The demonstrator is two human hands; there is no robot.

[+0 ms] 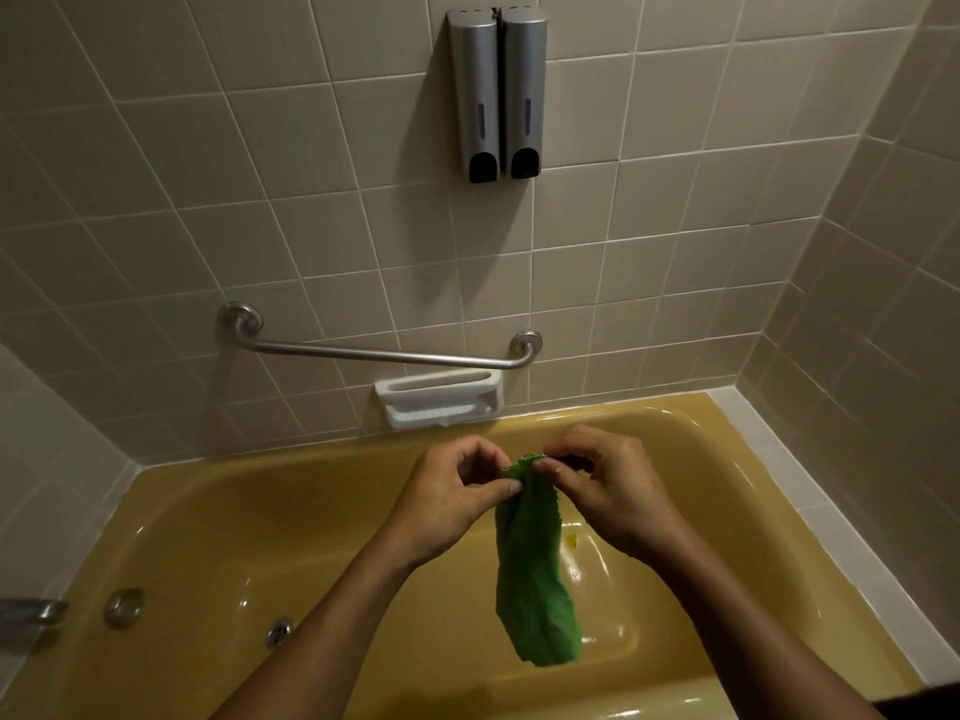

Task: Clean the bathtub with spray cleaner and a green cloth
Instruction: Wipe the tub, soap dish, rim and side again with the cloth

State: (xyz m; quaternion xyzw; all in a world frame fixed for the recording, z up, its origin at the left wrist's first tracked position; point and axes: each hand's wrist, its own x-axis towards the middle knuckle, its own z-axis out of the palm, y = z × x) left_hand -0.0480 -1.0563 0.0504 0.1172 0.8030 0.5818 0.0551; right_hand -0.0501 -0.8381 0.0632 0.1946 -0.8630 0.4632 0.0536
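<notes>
A green cloth [532, 579] hangs limp over the mustard-yellow bathtub [270, 527]. My left hand [449, 498] and my right hand [610, 491] both pinch its top edge, close together, fingers curled. The cloth dangles down to just above the tub's near rim. No spray cleaner bottle is in view.
A metal grab bar [379, 353] and a white soap dish [439, 397] are fixed on the tiled wall above the tub. Two grey wall dispensers [497, 90] hang higher up. The tap spout [31, 610], overflow plate [123, 608] and drain [279, 631] sit at the tub's left end.
</notes>
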